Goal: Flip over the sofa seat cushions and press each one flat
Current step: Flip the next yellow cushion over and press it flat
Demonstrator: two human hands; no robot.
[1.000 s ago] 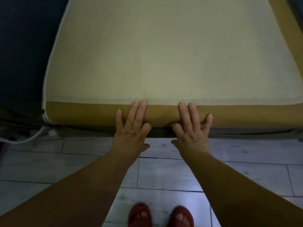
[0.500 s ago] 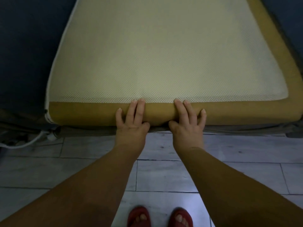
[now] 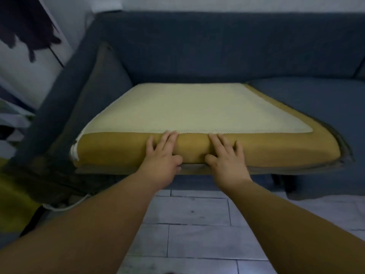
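Gripping the front edge of the seat cushion [image 3: 197,109], both hands sit side by side at the centre of the view. The left hand [image 3: 163,155] lies at about 9 o'clock from the right hand [image 3: 226,156], the two close but not touching. On each hand the fingers are laid over the mustard-coloured front face of the cushion, their tips reaching the seam where the pale mesh top panel begins, while the thumb curls under the lower edge. The fabric bulges slightly between the two hands.

The cushion lies on the left seat of the dark blue sofa [image 3: 227,46], mesh side up, its front edge jutting forward past the frame. At 3 o'clock from it sits a second seat cushion [image 3: 324,103], blue side up, touching the first along its right border. At 9 o'clock a grey throw pillow [image 3: 98,91] leans between the cushion and the sofa's armrest.

Below the hands, at 6 o'clock, both bare forearms stretch out over a pale tiled floor [image 3: 197,234]. A white cable [image 3: 65,206] trails on the floor at about 8 o'clock, beside something yellow [image 3: 11,194] at the left edge that is too blurred to identify.
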